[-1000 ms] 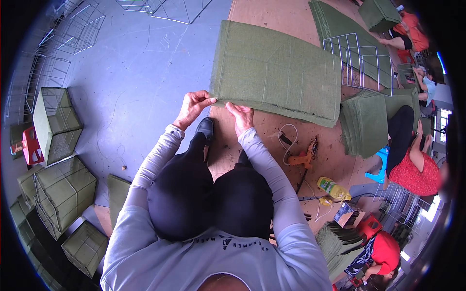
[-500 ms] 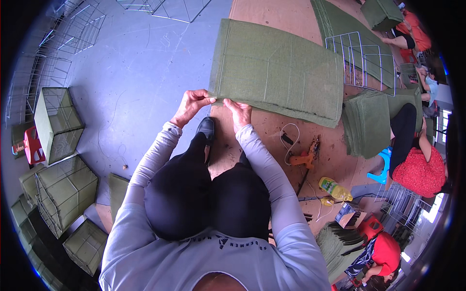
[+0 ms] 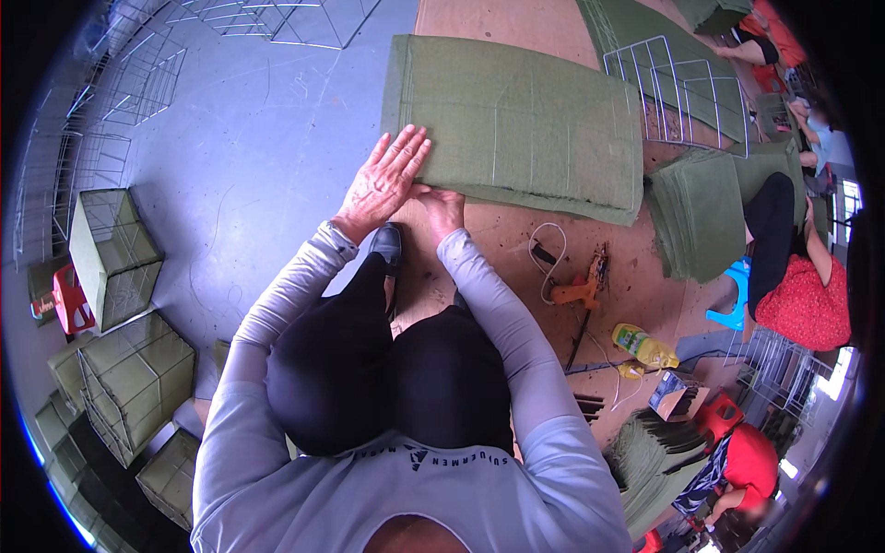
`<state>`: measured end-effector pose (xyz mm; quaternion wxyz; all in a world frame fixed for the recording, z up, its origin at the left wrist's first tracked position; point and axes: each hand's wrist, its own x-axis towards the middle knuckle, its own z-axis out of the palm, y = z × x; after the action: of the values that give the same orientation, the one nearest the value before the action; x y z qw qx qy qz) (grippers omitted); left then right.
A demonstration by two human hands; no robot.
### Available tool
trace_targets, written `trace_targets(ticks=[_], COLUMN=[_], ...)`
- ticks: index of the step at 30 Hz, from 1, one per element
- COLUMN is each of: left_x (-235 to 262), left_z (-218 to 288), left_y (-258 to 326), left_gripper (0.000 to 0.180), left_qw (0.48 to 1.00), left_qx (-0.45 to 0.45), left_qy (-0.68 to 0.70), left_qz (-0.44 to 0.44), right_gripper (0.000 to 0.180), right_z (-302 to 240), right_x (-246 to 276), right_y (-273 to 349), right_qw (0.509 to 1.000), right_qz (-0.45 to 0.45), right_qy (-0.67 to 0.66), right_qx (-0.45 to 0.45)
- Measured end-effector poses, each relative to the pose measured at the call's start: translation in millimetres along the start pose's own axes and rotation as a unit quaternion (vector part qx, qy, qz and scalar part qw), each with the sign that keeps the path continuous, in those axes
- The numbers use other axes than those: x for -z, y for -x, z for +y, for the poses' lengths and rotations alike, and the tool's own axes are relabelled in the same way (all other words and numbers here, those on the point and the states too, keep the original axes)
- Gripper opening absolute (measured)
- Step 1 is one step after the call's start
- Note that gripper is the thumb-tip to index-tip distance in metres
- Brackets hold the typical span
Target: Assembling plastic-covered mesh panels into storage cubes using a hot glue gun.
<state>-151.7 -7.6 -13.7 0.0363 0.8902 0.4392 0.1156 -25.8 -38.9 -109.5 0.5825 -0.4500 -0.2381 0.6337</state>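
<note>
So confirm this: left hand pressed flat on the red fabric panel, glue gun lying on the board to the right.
Wrong colour. The head view shows the left hand flat on an olive-green fabric panel, not red. The glue gun does lie on the board to the right.

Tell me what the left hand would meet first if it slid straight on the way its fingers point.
The left hand lies flat on the green fabric panel, fingers pointing up and right. It would probably keep meeting that fabric; nothing else shows on it there.
</note>
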Motion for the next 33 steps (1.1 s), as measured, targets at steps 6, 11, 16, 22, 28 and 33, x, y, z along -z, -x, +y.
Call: trace_targets(ticks=[6, 11, 16, 22, 28, 33], left_x=[1.9, 2.6, 3.4, 4.0, 15.2, 0.5], left_z=[7.3, 6.0, 7.0, 7.0, 14.1, 20.5], left_y=[-4.9, -3.8, -5.1, -6.0, -8.6, -28.3], left_gripper=[0.070, 0.068, 0.069, 0.073, 0.088, 0.083], left_qw=[0.999, 0.999, 0.999, 1.000, 0.999, 0.999], left_qx=[-0.010, -0.014, -0.012, -0.012, -0.006, -0.040], left_qy=[-0.031, -0.027, -0.032, -0.005, 0.021, 0.005], left_qz=[-0.012, -0.012, -0.016, -0.013, -0.037, -0.010], right_gripper=[0.022, 0.017, 0.014, 0.012, 0.005, 0.014], right_z=[-10.9, -18.3, -22.1, -15.1, -16.9, -9.3], right_x=[5.6, 18.1, 18.7, 24.7, 13.5, 29.2], right_y=[1.5, 16.6, 14.1, 4.7, 8.3, -3.7], right_qw=[1.000, 0.999, 1.000, 0.999, 1.000, 0.999], right_qz=[-0.022, -0.017, -0.002, -0.006, 0.019, 0.000], right_qy=[-0.006, -0.014, 0.000, 0.035, -0.014, 0.054], right_qx=[0.008, -0.035, -0.009, 0.000, -0.018, 0.009])
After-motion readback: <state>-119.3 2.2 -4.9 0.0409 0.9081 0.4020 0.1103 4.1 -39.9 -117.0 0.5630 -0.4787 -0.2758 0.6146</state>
